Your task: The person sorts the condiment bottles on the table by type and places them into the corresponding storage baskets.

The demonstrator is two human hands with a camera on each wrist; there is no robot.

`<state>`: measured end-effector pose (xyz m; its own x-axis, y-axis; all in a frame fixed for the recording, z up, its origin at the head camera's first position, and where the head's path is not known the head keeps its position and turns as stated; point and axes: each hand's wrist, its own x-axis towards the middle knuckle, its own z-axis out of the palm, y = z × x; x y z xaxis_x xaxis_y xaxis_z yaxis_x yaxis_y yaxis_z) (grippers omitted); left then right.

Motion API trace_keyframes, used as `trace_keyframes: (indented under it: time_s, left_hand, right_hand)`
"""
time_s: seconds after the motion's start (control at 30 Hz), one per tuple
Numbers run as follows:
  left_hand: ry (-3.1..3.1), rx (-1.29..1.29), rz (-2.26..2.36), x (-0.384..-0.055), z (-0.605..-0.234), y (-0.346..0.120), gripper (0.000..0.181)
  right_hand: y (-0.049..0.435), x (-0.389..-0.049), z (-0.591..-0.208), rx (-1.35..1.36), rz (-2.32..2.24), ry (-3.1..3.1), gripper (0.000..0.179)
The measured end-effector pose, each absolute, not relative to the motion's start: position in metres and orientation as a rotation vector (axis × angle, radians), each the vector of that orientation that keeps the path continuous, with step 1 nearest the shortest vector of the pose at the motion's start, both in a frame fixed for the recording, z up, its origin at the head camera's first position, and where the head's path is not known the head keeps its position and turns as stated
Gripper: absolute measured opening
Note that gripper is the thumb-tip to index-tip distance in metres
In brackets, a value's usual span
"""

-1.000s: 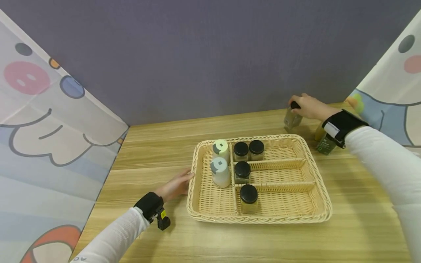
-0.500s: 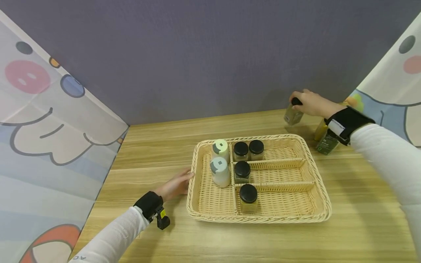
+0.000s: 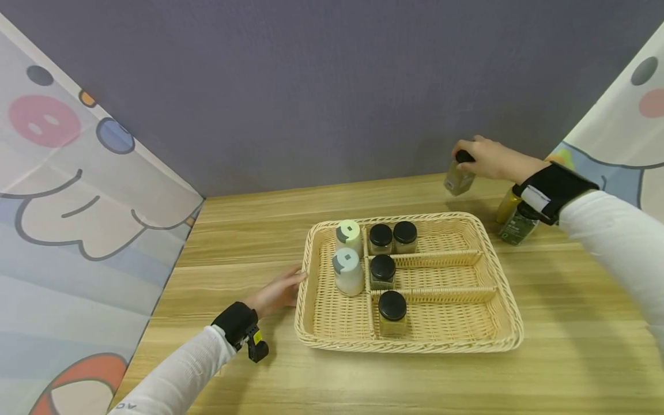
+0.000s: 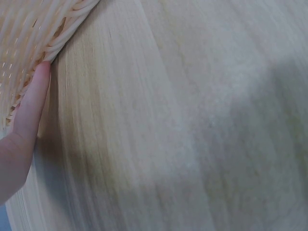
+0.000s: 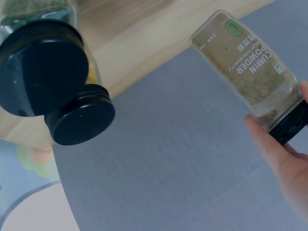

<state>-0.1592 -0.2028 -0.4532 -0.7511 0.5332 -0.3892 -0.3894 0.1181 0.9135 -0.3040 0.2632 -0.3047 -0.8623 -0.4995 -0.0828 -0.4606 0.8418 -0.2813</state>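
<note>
My right hand (image 3: 490, 158) grips a clear spice jar of cumin powder (image 5: 250, 65) by its black lid. Raised over the back of the table, the jar tilts, its brown powder showing through the sides. My left hand (image 3: 277, 293) touches the outer left side of a wicker basket (image 3: 415, 347), with a straight finger (image 4: 32, 103) along the weave in the left wrist view. Inside the basket's left section stand two pale-capped containers (image 3: 348, 272). Several black-lidded jars (image 3: 392, 311) stand against the divider in the right compartments.
Right of the basket, a green-filled jar (image 3: 517, 226) and a yellow-filled jar (image 3: 506, 207) stand close together beneath my right wrist. A grey wall panel (image 3: 321, 98) rises along the table's back edge. Printed cartoon curtains (image 3: 78, 184) flank both sides.
My right hand has lifted the cumin powder jar up off the table at the back, then shifted slightly left. The left hand and basket stay put.
</note>
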Motion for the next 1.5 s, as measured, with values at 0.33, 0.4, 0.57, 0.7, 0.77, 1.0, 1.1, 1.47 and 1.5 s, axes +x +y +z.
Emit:
trace_keyframes:
  time_s: [0.33,0.4,0.57,0.7,0.77,1.0,1.1,1.47,1.5]
  left_hand:
    - [1.717,0.137,1.713,-0.159,-0.452,-0.202,0.047]
    - [1.714,0.136,1.715,-0.159,-0.452,-0.202,0.047]
    - [1.709,0.146,1.716,-0.159,-0.452,-0.202,0.047]
    - [1.71,0.152,1.707,-0.159,-0.452,-0.202,0.047]
    - [1.71,0.156,1.703,-0.159,-0.452,-0.202,0.047]
    - [1.719,0.133,1.703,-0.159,-0.454,-0.202,0.047]
    - [1.721,0.131,1.705,-0.159,-0.454,-0.201,0.047]
    - [1.708,0.132,1.708,-0.16,-0.454,-0.201,0.047]
    - [1.708,0.132,1.707,-0.16,-0.454,-0.201,0.047]
  right_hand:
    - [0.254,-0.294,-0.297,-0.867,-0.393,2.91,0.031]
    - [0.253,-0.292,-0.295,-0.878,-0.387,2.914,0.031]
    - [0.251,-0.288,-0.294,-0.905,-0.383,2.921,0.031]
    - [0.25,-0.284,-0.291,-0.925,-0.382,2.923,0.032]
    - [0.248,-0.281,-0.29,-0.935,-0.378,2.92,0.031]
    - [0.242,-0.27,-0.287,-1.031,-0.409,2.919,0.027]
    - [0.24,-0.266,-0.287,-1.073,-0.43,2.919,0.027]
    - [0.231,-0.253,-0.289,-1.188,-0.496,2.881,0.026]
    - [0.231,-0.251,-0.289,-1.191,-0.497,2.881,0.026]
